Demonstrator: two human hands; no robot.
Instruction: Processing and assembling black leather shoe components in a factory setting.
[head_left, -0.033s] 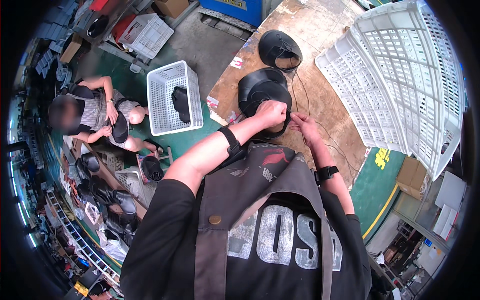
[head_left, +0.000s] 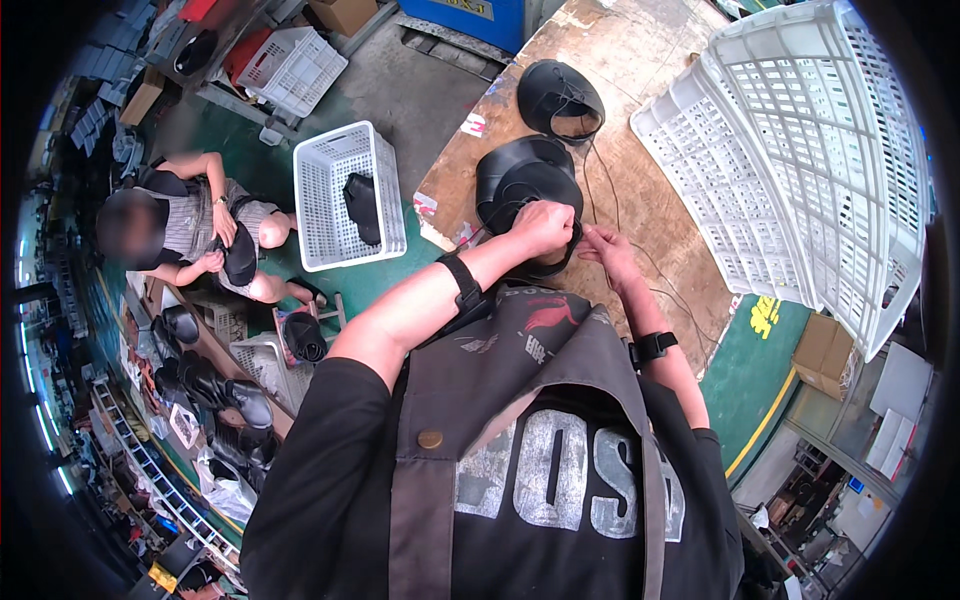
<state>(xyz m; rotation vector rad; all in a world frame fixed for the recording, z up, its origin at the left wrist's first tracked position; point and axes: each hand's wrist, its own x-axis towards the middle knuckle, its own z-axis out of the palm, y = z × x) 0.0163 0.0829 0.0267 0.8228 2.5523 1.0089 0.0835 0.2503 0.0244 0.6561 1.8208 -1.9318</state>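
Note:
A black shoe upper [head_left: 543, 182] lies at the table's near edge, against my apron, with another black upper [head_left: 498, 170] right behind it. My left hand [head_left: 545, 226] is closed in a fist on the near part of the front upper, gripping its edge. Just right of it, my right hand [head_left: 609, 252] has thumb and fingertips pinched together at the upper's right rim; what they hold is too small to make out. A thin dark cord [head_left: 592, 185] runs down to the right hand from farther up the table. Farther off sits a laced black upper [head_left: 545, 90].
The worn wooden table [head_left: 640, 60] bears large white plastic crates [head_left: 740, 150] tipped at the right. On the green floor to the left, a white crate [head_left: 305, 200] holds a black piece. Beyond it a seated person [head_left: 200, 215] handles a black upper. Shoes [head_left: 245, 400] lie at lower left.

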